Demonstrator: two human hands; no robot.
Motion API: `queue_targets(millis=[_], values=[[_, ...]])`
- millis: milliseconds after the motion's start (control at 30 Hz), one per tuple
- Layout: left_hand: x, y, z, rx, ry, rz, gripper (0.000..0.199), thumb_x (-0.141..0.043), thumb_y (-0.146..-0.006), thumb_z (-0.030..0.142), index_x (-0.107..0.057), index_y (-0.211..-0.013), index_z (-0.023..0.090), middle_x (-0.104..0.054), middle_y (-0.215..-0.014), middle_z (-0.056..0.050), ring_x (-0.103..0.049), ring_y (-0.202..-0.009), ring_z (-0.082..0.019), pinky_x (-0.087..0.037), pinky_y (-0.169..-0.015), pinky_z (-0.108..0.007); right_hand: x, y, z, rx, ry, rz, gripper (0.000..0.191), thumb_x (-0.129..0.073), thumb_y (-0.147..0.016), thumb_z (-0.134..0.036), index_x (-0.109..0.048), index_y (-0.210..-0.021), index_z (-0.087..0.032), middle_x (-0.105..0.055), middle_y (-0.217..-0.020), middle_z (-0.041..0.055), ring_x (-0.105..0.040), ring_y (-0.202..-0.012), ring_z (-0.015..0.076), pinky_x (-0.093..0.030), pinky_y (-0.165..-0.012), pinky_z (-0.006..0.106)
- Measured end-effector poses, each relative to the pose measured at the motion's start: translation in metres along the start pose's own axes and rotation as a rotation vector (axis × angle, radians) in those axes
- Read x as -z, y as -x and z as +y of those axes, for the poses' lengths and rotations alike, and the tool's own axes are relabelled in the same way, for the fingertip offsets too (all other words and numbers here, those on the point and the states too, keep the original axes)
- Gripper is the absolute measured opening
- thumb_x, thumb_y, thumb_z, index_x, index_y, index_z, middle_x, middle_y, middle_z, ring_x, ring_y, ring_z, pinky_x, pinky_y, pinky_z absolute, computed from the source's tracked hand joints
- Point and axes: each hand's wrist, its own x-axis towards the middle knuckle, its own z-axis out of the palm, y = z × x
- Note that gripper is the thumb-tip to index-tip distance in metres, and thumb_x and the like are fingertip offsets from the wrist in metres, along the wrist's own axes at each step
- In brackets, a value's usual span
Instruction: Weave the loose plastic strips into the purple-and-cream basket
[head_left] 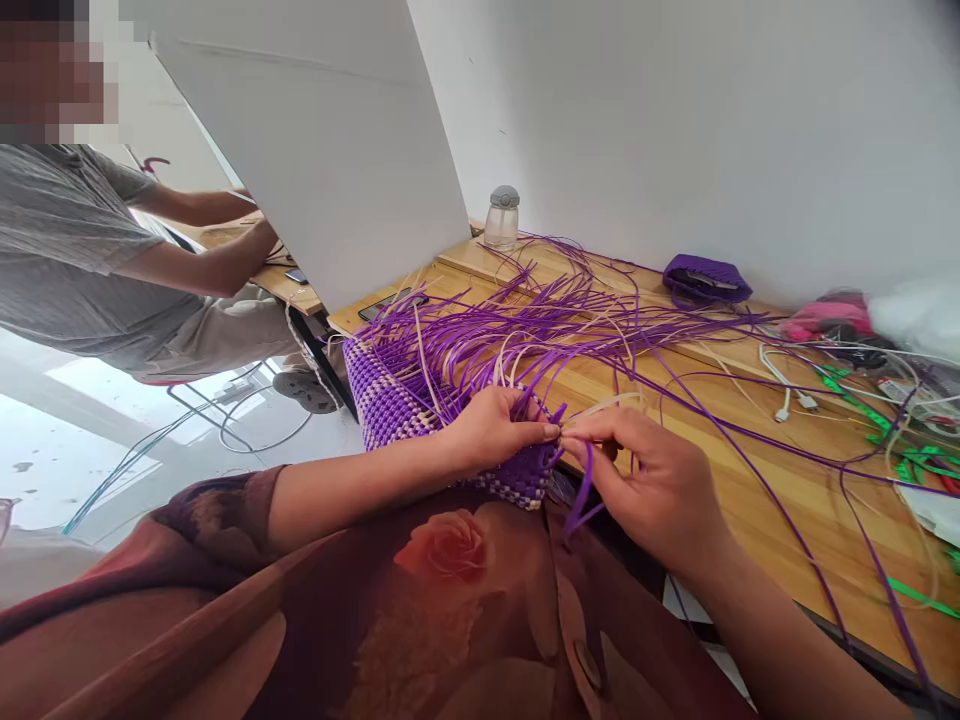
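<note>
A purple and cream woven basket point(390, 400) rests at the near edge of the table, against my body. Long loose purple strips point(540, 315) and some cream ones fan out from its top across the wood. My left hand point(502, 425) pinches the basket's right corner, thumb and fingertips around the weave and a strip end. Close beside it, my right hand point(649, 475) pinches a cream strip point(611, 402) between thumb and forefinger. A folded purple strip point(581, 500) hangs just below the right fingertips. The exact crossing of strips between the fingertips is hard to see.
A glass bottle point(502, 220) with a grey lid stands at the back. To the right are a purple woven pouch point(706, 278), a white cable point(787, 390) and green strips point(926, 465). A phone point(390, 305) lies behind the basket. Past a white partition point(322, 130), another person point(97, 250) sits working.
</note>
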Motion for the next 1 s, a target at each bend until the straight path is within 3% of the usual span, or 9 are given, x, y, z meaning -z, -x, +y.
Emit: queue_targets(millis=[100, 433, 567, 633, 700, 733, 833, 900, 1000], values=[[-0.001, 0.002, -0.001, 0.044, 0.083, -0.004, 0.039, -0.077, -0.07, 0.048, -0.056, -0.068, 0.015, -0.05, -0.062, 0.004, -0.039, -0.058, -0.009, -0.028, -0.056, -0.025, -0.008, -0.006, 0.014, -0.187, 0.015, -0.009, 0.005, -0.066, -0.088, -0.022, -0.069, -0.085, -0.021, -0.07, -0.082, 0.0009, -0.065, -0.075, 0.0154, -0.049, -0.069, 0.029], [-0.001, 0.008, 0.008, 0.102, 0.13, -0.037, 0.035, -0.08, -0.067, 0.043, -0.057, -0.068, 0.016, -0.056, -0.066, 0.003, -0.044, -0.062, -0.01, -0.033, -0.061, -0.026, -0.024, -0.006, 0.024, -0.289, -0.071, 0.013, 0.008, -0.069, -0.085, -0.025, -0.07, -0.08, -0.019, -0.071, -0.084, 0.0019, -0.066, -0.08, 0.016, -0.049, -0.072, 0.029], [-0.002, 0.007, 0.007, 0.115, 0.101, -0.011, 0.031, -0.082, -0.063, 0.037, -0.06, -0.068, 0.016, -0.059, -0.066, 0.003, -0.046, -0.06, -0.01, -0.035, -0.06, -0.026, -0.007, -0.013, 0.029, -0.419, -0.205, -0.059, 0.012, -0.072, -0.082, -0.031, -0.074, -0.084, -0.019, -0.074, -0.085, 0.0037, -0.068, -0.076, 0.0168, -0.053, -0.068, 0.028], [-0.002, 0.006, 0.006, 0.124, 0.124, -0.005, 0.029, -0.081, -0.062, 0.034, -0.06, -0.065, 0.015, -0.06, -0.065, 0.002, -0.048, -0.06, -0.01, -0.036, -0.061, -0.026, 0.012, -0.013, 0.016, -0.451, -0.223, 0.042, 0.013, -0.072, -0.083, -0.031, -0.074, -0.091, -0.021, -0.074, -0.084, 0.0027, -0.067, -0.069, 0.0147, -0.054, -0.061, 0.025], [-0.002, 0.005, 0.006, 0.12, 0.137, 0.001, 0.028, -0.081, -0.061, 0.033, -0.059, -0.062, 0.015, -0.06, -0.065, 0.002, -0.048, -0.061, -0.01, -0.037, -0.061, -0.026, 0.027, -0.007, -0.01, -0.384, -0.175, 0.257, 0.013, -0.069, -0.087, -0.027, -0.071, -0.099, -0.024, -0.073, -0.083, 0.0004, -0.067, -0.064, 0.0124, -0.055, -0.057, 0.022], [-0.002, 0.005, 0.005, 0.115, 0.136, 0.006, 0.028, -0.081, -0.061, 0.032, -0.059, -0.062, 0.015, -0.06, -0.064, 0.002, -0.048, -0.06, -0.01, -0.037, -0.061, -0.026, 0.031, -0.002, -0.024, -0.315, -0.184, 0.236, 0.015, -0.068, -0.088, -0.025, -0.069, -0.103, -0.025, -0.073, -0.084, 0.0001, -0.066, -0.06, 0.0122, -0.055, -0.054, 0.022], [-0.002, 0.005, 0.004, 0.107, 0.136, 0.012, 0.026, -0.08, -0.062, 0.03, -0.06, -0.062, 0.015, -0.058, -0.062, 0.003, -0.047, -0.059, -0.009, -0.036, -0.059, -0.025, 0.024, 0.014, -0.053, 0.07, -0.127, -0.209, 0.017, -0.064, -0.09, -0.027, -0.07, -0.106, -0.026, -0.075, -0.099, 0.0035, -0.072, -0.085, 0.0181, -0.06, -0.073, 0.026], [-0.002, 0.005, 0.004, 0.121, 0.158, 0.022, 0.022, -0.079, -0.062, 0.027, -0.061, -0.063, 0.015, -0.058, -0.06, 0.004, -0.046, -0.057, -0.009, -0.035, -0.058, -0.025, 0.013, 0.02, -0.048, 0.196, 0.087, -0.318, 0.023, -0.063, -0.091, -0.026, -0.069, -0.113, -0.021, -0.073, -0.112, 0.0071, -0.068, -0.106, 0.0236, -0.057, -0.093, 0.036], [-0.003, 0.006, 0.007, 0.145, 0.216, 0.027, 0.023, -0.08, -0.06, 0.026, -0.06, -0.062, 0.015, -0.06, -0.061, 0.003, -0.048, -0.056, -0.008, -0.036, -0.058, -0.024, 0.007, 0.018, -0.014, 0.143, 0.439, -0.141, 0.023, -0.061, -0.093, -0.025, -0.067, -0.113, -0.014, -0.073, -0.109, 0.0108, -0.067, -0.104, 0.0266, -0.053, -0.095, 0.042]])
